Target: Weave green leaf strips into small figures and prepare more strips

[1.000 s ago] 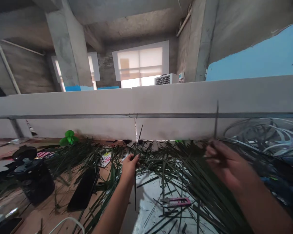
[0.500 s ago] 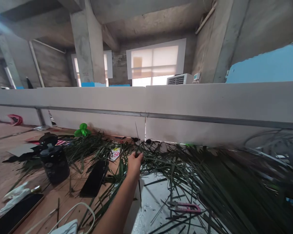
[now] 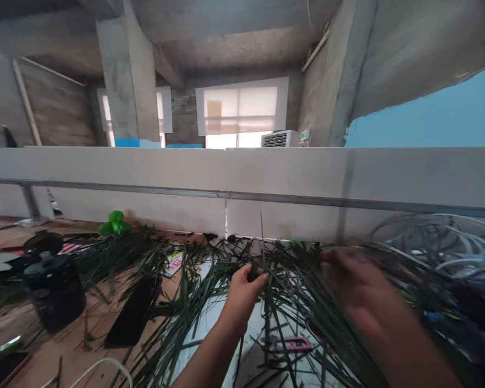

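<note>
My left hand [image 3: 244,291] is closed in a pinch on a long green leaf strip [image 3: 262,231], whose thin tip stands up in front of the white panel. Blurred by motion, my right hand [image 3: 361,293] hovers at the right over a thick bundle of dark green leaf strips [image 3: 327,307]; its fingers are too smeared to read. More loose strips lie around both hands. Below my left hand, a pair of pink-handled thread snips [image 3: 293,344] lies partly under strips on the white surface [image 3: 204,323].
A black phone [image 3: 133,312] and a dark bottle with its lid up [image 3: 54,291] stand at left on the brown surface. Behind them is a green toy-like object [image 3: 114,223]. A white panel [image 3: 165,207] runs along the back. Coiled pale cable or tubing [image 3: 452,242] lies at right.
My right hand has come into view at the right, over the leaf bundle. My left hand has shifted right with the strip in its fingers. The view has turned slightly right.
</note>
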Action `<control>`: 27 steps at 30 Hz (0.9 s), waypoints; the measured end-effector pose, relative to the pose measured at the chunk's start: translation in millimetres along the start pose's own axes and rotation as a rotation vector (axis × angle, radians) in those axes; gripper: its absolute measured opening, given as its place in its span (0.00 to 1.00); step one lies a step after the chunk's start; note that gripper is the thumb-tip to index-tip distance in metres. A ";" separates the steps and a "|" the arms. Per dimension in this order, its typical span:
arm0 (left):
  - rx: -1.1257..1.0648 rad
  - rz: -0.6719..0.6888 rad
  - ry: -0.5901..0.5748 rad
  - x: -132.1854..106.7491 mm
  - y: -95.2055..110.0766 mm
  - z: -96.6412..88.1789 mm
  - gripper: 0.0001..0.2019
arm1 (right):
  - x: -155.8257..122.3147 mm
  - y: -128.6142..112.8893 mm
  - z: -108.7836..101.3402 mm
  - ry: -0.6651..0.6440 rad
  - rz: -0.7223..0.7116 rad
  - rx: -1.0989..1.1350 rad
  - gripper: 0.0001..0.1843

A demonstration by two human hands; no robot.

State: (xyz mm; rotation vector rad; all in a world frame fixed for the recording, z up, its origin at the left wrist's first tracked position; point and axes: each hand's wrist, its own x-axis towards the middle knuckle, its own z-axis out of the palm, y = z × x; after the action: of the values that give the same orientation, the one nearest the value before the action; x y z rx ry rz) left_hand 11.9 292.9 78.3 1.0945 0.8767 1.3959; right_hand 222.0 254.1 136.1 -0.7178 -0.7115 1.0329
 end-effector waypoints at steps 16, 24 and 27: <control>0.304 0.096 -0.261 -25.1 -16.5 23.5 0.05 | -6.9 58.4 27.5 -0.065 0.166 0.083 0.25; 0.182 0.064 -0.201 -26.9 3.9 21.1 0.26 | 4.0 59.7 16.2 -0.104 0.199 -0.009 0.22; 0.206 0.122 -0.207 -25.4 0.9 19.8 0.30 | -2.9 63.4 21.1 -0.246 0.339 -0.087 0.21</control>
State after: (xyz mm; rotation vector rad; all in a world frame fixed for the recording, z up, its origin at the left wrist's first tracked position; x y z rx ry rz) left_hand 29.7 266.2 81.5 1.4424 0.8268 1.2834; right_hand 172.8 276.7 96.9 -0.8128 -0.8691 1.4234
